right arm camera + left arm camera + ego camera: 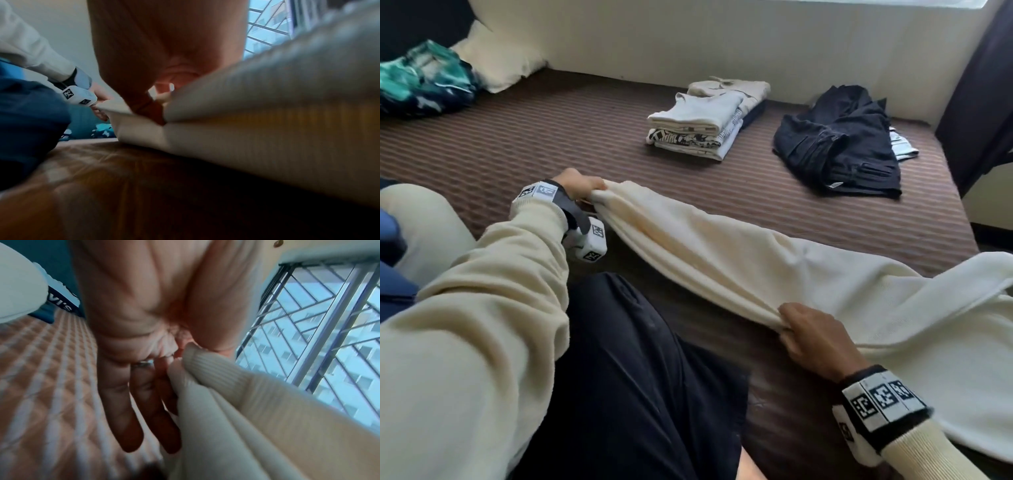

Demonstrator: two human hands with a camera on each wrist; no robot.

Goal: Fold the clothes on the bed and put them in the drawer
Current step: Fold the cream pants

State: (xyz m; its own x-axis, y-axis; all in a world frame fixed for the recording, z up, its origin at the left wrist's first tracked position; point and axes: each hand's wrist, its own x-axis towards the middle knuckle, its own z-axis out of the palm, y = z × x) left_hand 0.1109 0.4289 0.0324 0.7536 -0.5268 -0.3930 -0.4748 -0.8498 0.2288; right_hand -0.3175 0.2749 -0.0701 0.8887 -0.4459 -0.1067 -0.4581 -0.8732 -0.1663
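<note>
Cream ribbed-cuff sweater (722, 260) sags in folds, pinched by left hand (577, 186) and right hand (815, 339).

The cream sweater (756, 270) runs off the right edge of the head view, so its full shape can't be made out. The right hand (815, 337) buries its fingertips in the folds there. In the right wrist view, nearly everything is smeared with blur. At the upper left of the head view, a teal patterned cloth (424, 78) is cut by the edge. A pale printed item (902, 145) hides mostly behind the dark trousers (839, 144).
</note>
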